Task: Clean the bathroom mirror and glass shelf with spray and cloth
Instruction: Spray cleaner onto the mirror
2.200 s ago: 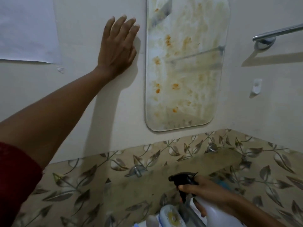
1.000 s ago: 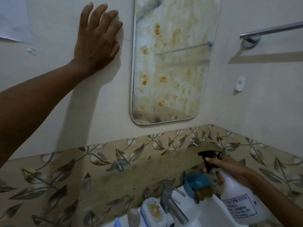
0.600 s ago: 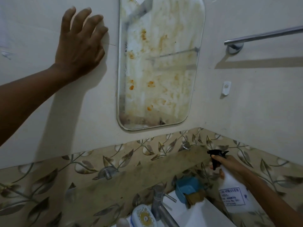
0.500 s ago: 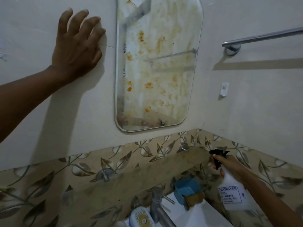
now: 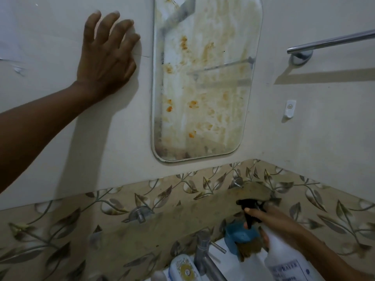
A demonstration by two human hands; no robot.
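The mirror (image 5: pixel 205 78) hangs on the wall, smeared with brown and orange stains. Below it a dirty glass shelf (image 5: pixel 182 224) juts out on two metal brackets in front of the leaf-patterned tiles. My left hand (image 5: pixel 107 55) rests flat on the wall just left of the mirror, fingers spread, holding nothing. My right hand (image 5: pixel 272 222) grips the neck of a white spray bottle (image 5: pixel 288 262) with a black trigger head, low at the right under the shelf's right end. A blue cloth (image 5: pixel 239 236) with something brown lies on the basin behind the bottle.
A chrome tap (image 5: pixel 205 256) and a white soap container (image 5: pixel 184 268) stand at the basin's back edge. A chrome towel bar (image 5: pixel 330 42) and a small white hook (image 5: pixel 290 109) are fixed to the right wall.
My right hand has carried the spray bottle leftward and slightly nearer, under the shelf's right end. The left hand stays on the wall; the view has shifted.
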